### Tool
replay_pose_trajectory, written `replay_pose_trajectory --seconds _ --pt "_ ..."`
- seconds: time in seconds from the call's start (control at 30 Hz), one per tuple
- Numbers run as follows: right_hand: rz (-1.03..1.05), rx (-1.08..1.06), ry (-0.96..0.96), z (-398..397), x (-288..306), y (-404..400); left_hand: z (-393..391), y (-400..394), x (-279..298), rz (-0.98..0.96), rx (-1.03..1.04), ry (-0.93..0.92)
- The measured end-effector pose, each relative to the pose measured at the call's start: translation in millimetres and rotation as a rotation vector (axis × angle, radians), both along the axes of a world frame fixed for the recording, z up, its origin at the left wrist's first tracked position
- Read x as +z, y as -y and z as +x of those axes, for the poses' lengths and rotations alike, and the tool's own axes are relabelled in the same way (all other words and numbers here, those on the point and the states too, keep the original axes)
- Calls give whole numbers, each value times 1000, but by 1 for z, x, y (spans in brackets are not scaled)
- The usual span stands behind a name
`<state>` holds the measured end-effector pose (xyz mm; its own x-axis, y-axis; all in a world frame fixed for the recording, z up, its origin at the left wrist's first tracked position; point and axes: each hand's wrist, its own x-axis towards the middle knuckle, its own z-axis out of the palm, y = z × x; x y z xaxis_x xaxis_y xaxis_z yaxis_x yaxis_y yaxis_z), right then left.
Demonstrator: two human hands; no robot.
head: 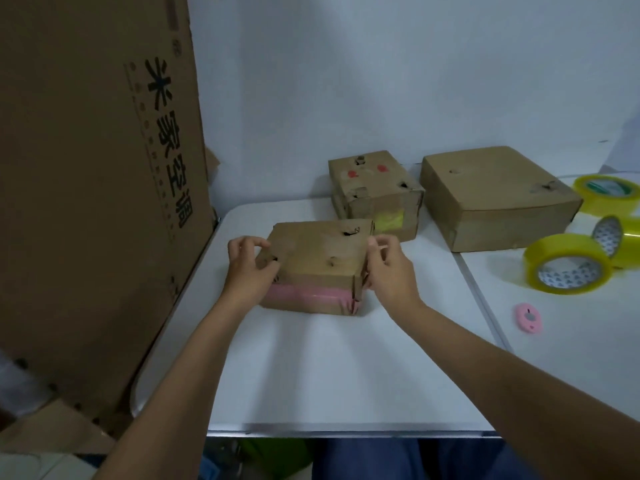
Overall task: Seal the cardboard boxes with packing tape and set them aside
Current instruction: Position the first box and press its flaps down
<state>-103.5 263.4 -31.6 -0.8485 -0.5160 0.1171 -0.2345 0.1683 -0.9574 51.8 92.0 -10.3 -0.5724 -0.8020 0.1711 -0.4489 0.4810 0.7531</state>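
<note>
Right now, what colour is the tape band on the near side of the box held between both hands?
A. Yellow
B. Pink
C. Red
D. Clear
B: the box between the left hand and right hand has a pink band across its near face; the yellow patch is on the box behind it.

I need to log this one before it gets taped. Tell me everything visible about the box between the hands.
The box is small, brown, worn cardboard with several torn holes in its top. A pink tape band runs along the lower front face, crumpled at the right corner. It lies flat on the white table, in front of two other boxes. The left hand grips its left end and the right hand its right end. No fresh tape shows on top.
</note>
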Motion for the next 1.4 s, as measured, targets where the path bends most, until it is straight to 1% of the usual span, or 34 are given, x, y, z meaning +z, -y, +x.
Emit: replay_pose_trajectory --seconds 0.07,0.13,0.23,0.33,0.4,0.47,0.5,0.53,0.57,0.63,0.7,0.77,0.9,0.97,1.07,1.17,1.3,1.4 --pt "-88 -59 12 12 -10 -26 1 -16 2 11 -57 -16" --pt "-123 -101 11 24 -20 -52 3 -34 1 2 -108 -14" --pt "-109 -149 -70 28 -27 -81 3 -62 -3 -22 -201 -9" --pt "-52 -187 -183 14 -26 -100 -6 -83 -9 -65 -266 -7" --pt "-7 -177 -245 1 -24 -110 -13 -92 -15 -193 -204 71" --pt "32 -135 -361 -10 -21 -118 -19 -103 -17 -432 -141 92" --pt "51 -101 -409 -15 -20 -120 -23 -109 -17 -523 -182 67" --pt "69 -59 -436 -19 -17 -121 -28 -115 -15 -558 -273 62" --pt "88 -14 -452 -21 -13 -120 -34 -122 -14 -555 -392 89" --pt "121 78 -448 -24 -6 -118 -44 -128 -16 -553 -600 209" --pt "152 164 -428 -25 0 -116 -51 -127 -22 -603 -667 269" --pt "175 197 -426 -26 1 -114 -55 -125 -28 -635 -628 267" --pt "165 179 -363 -33 1 -110 -68 -136 -35 -723 -512 288" --pt "159 163 -334 -39 3 -107 -74 -135 -37 -714 -500 293" --pt "151 175 -298 -43 5 -104 -75 -127 -37 -707 -487 248" --pt "160 179 -331 -45 3 -102 -74 -128 -38 -727 -460 223" --pt "90 105 -241 -39 0 -98 -74 -130 -39 -706 -466 211" --pt "79 57 -228 -36 -2 -94 -75 -130 -40 -718 -456 195"
